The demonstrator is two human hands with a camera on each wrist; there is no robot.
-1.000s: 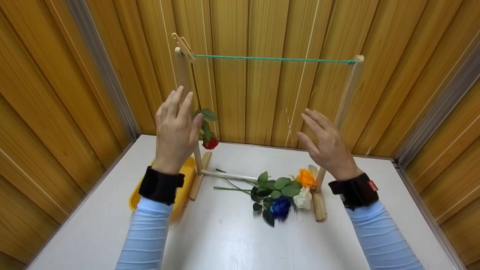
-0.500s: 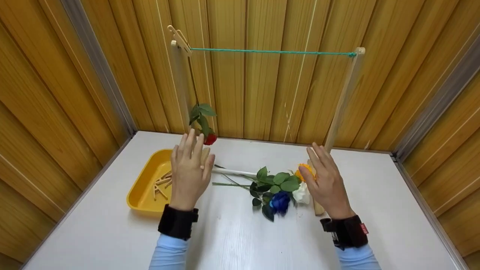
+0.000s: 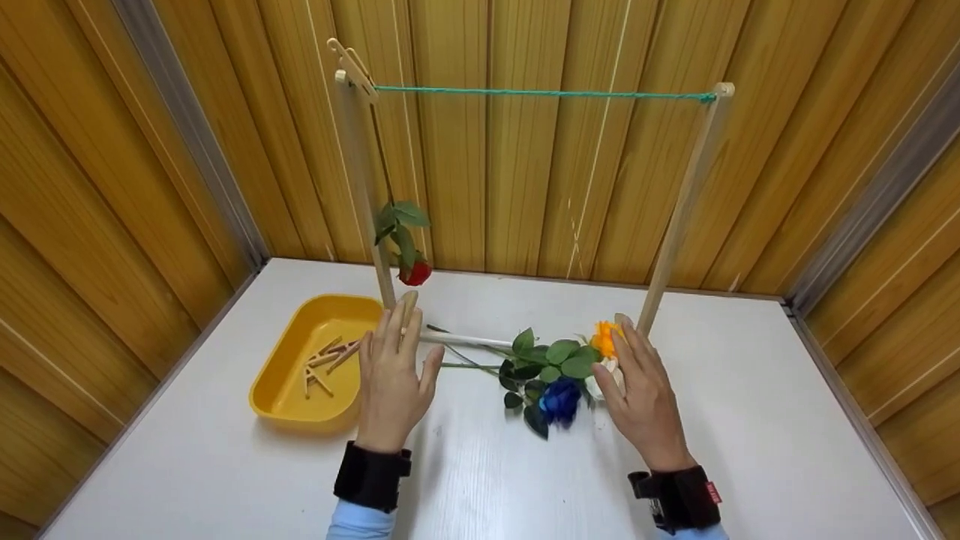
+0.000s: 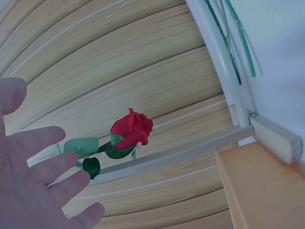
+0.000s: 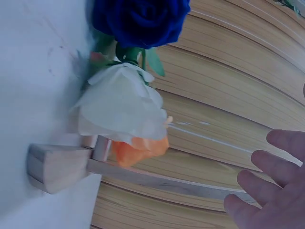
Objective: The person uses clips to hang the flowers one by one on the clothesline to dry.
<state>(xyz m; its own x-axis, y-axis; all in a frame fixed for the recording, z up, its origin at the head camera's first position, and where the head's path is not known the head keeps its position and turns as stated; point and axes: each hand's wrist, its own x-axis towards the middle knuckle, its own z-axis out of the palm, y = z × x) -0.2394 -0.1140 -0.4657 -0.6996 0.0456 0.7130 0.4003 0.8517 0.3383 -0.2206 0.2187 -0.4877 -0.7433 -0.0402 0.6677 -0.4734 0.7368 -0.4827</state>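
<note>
My left hand (image 3: 394, 379), fingers straight and holding nothing, hovers beside the yellow tray (image 3: 274, 375). My right hand (image 3: 643, 397) is likewise straight-fingered and bare, overlapping the white rose (image 3: 594, 387) and orange rose (image 3: 603, 339) in the head view. Next to these lies a blue rose (image 3: 561, 401), the stems pointing left. A red rose (image 3: 415, 272) hangs head down from a wooden clothespin (image 3: 354, 71) at the left end of the green string (image 3: 525, 92). In the left wrist view the red rose (image 4: 132, 129) shows past my spread fingers.
The string runs between two wooden posts, the left post (image 3: 360, 172) and the right post (image 3: 686, 195), joined low down by a white rod (image 3: 469, 340). Several clothespins (image 3: 324, 358) lie in the tray. Wood-panelled walls (image 3: 517, 172) enclose the white table (image 3: 480, 480).
Both hands have come down and inward from in front of the posts, staying straight-fingered. The tray and its clothespins have come into fuller view. The head view has shifted slightly.
</note>
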